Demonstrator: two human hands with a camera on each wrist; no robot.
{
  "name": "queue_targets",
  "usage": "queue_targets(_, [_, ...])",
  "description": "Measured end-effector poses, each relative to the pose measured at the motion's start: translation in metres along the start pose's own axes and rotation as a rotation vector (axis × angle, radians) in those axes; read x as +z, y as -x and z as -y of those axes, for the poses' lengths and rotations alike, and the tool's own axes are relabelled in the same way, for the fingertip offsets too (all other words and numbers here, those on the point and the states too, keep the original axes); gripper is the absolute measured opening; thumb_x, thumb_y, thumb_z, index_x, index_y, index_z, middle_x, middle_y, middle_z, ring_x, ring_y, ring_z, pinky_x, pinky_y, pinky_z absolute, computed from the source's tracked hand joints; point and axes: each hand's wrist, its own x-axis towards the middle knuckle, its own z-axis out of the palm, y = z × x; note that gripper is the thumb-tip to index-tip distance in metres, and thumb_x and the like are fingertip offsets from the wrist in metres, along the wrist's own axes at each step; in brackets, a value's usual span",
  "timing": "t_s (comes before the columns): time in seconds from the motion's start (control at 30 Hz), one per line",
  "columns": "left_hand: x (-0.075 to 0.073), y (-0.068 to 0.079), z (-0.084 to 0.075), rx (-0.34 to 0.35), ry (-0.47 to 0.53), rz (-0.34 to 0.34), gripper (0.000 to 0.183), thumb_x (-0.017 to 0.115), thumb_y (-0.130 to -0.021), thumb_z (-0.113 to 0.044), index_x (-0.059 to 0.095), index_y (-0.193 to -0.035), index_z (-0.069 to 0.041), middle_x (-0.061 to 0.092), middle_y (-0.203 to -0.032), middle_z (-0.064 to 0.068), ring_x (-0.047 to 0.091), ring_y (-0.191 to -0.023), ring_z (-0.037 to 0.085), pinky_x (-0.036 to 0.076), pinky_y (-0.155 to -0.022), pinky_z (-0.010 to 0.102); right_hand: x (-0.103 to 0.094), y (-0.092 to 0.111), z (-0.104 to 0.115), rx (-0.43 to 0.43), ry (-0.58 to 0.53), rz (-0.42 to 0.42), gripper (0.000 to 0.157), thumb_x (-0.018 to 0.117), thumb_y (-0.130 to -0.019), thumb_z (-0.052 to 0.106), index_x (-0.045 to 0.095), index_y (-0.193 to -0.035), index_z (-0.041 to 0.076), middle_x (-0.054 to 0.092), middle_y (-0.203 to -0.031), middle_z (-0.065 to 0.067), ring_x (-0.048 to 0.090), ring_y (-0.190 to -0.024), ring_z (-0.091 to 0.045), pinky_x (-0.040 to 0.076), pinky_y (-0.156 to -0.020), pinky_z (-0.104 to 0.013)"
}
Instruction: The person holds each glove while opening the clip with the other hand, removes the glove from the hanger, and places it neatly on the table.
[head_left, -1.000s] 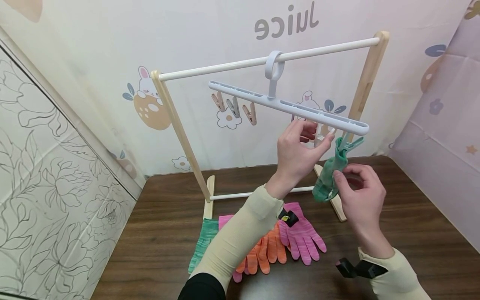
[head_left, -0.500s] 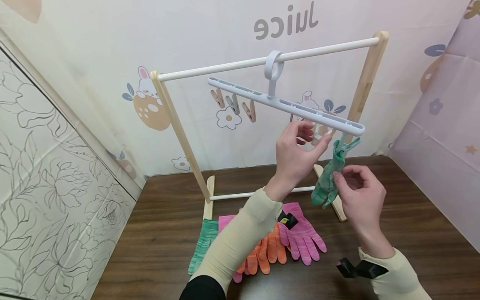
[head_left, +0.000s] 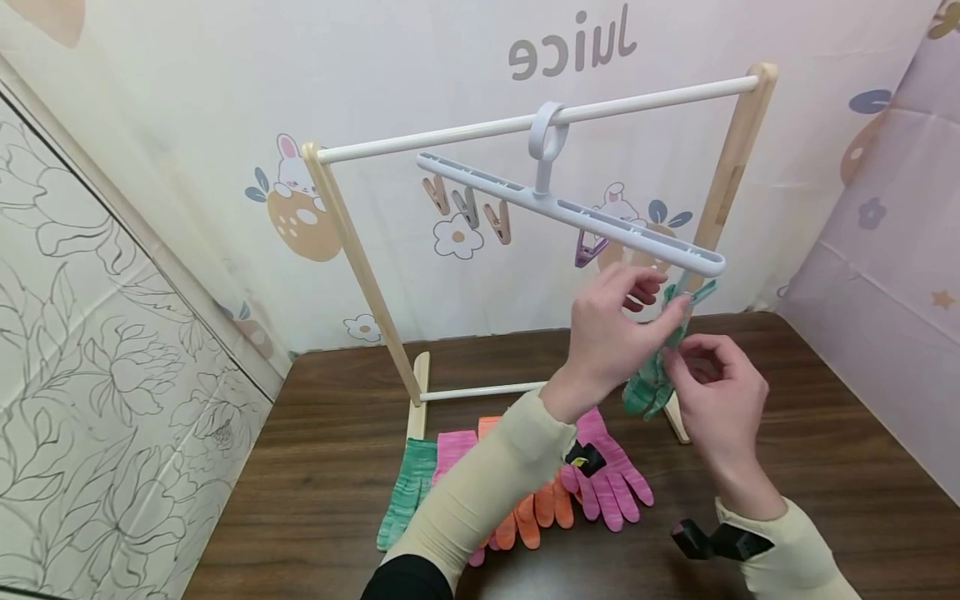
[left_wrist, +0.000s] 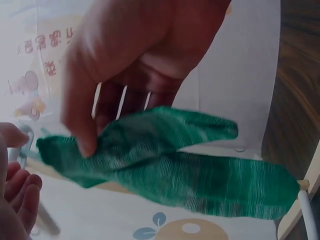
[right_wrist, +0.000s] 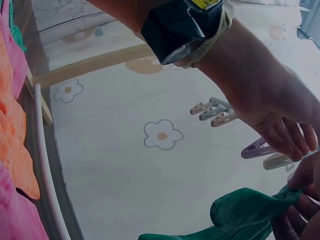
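Note:
My right hand [head_left: 716, 400] pinches a green knit glove [head_left: 645, 390] between thumb and fingers. The glove hangs below the right end of a pale hanger [head_left: 581, 218]; a light green clothespin [head_left: 705, 291] sits at its upper end. In the left wrist view the glove [left_wrist: 200, 177] stretches sideways, with the right thumb pressed on it. My left hand [head_left: 611, 333] is just left of the clothespin, thumb extended toward it and other fingers loosely bent; nothing shows between them. A purple clothespin [head_left: 589, 248] and, in the right wrist view, a whitish clothespin [right_wrist: 277, 161] hang nearby.
The hanger hooks over the white rod [head_left: 435, 137] of a wooden rack. Several clothespins [head_left: 467, 208] hang at its left. On the dark table [head_left: 300, 500] lie green [head_left: 408, 492], orange [head_left: 553, 500] and pink [head_left: 611, 475] gloves, partly behind the left sleeve.
My left hand has moved right and slightly down, from the whitish clothespin to the glove's upper end. The purple clothespin has come into fuller view. The hanger's right end has swung slightly left and down.

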Motion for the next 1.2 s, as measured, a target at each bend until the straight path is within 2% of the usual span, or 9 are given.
queue_targets(0.17, [0.006,0.001,-0.005,-0.025,-0.073,0.029,0.032,0.08,-0.084,-0.021,0.066,-0.107,-0.004,0.067,-0.098,0.004,0.064,-0.085,0.007,0.047,-0.076,0.006,0.002,0.002,0.0,-0.045,0.005,0.013,0.016,0.075,-0.084,0.0,0.069,-0.098,-0.005,0.063,-0.09,0.012,0.063,-0.079,-0.001,0.05,-0.075,-0.009])
queue_targets(0.33, [0.009,0.0,-0.007,-0.057,-0.147,0.047,0.035,0.079,-0.086,-0.028,0.065,-0.11,-0.007,0.068,-0.1,0.002,0.064,-0.088,0.003,0.045,-0.077,0.005,0.003,0.003,-0.001,-0.07,0.0,0.02,0.015,0.073,-0.084,-0.001,0.068,-0.098,-0.006,0.063,-0.09,0.014,0.063,-0.081,-0.002,0.05,-0.076,-0.009])
queue_targets(0.6, [0.011,-0.001,-0.008,-0.049,-0.162,0.046,0.036,0.081,-0.084,-0.032,0.066,-0.108,-0.01,0.07,-0.097,0.0,0.064,-0.086,0.0,0.045,-0.077,0.006,0.005,0.003,-0.002,-0.081,-0.01,0.031,0.015,0.074,-0.083,-0.002,0.068,-0.096,-0.006,0.063,-0.089,0.015,0.061,-0.081,-0.005,0.05,-0.076,-0.009])
queue_targets(0.93, [0.014,0.001,-0.006,-0.002,-0.124,0.005,0.032,0.081,-0.083,-0.024,0.066,-0.105,-0.006,0.068,-0.091,0.002,0.062,-0.082,0.006,0.045,-0.076,0.007,0.004,0.003,-0.003,-0.084,-0.006,0.041,0.015,0.074,-0.084,-0.002,0.068,-0.097,-0.006,0.064,-0.091,0.013,0.062,-0.083,-0.004,0.05,-0.076,-0.009])
queue_targets(1.07, [0.015,0.001,-0.006,0.019,-0.122,-0.014,0.028,0.082,-0.081,-0.022,0.066,-0.099,-0.006,0.067,-0.088,0.001,0.062,-0.081,0.007,0.045,-0.076,0.007,0.004,0.003,-0.002,-0.087,0.0,0.039,0.015,0.074,-0.084,-0.002,0.068,-0.097,-0.006,0.066,-0.092,0.005,0.062,-0.083,-0.004,0.05,-0.075,-0.009])
queue_targets(1.2, [0.014,0.0,-0.007,0.038,-0.18,-0.017,0.024,0.079,-0.083,-0.024,0.068,-0.095,-0.007,0.067,-0.086,-0.001,0.06,-0.08,0.003,0.043,-0.074,0.005,0.004,0.002,-0.001,-0.087,0.0,0.035,0.015,0.074,-0.083,-0.003,0.067,-0.096,-0.005,0.068,-0.092,-0.006,0.062,-0.082,-0.003,0.05,-0.074,-0.009])
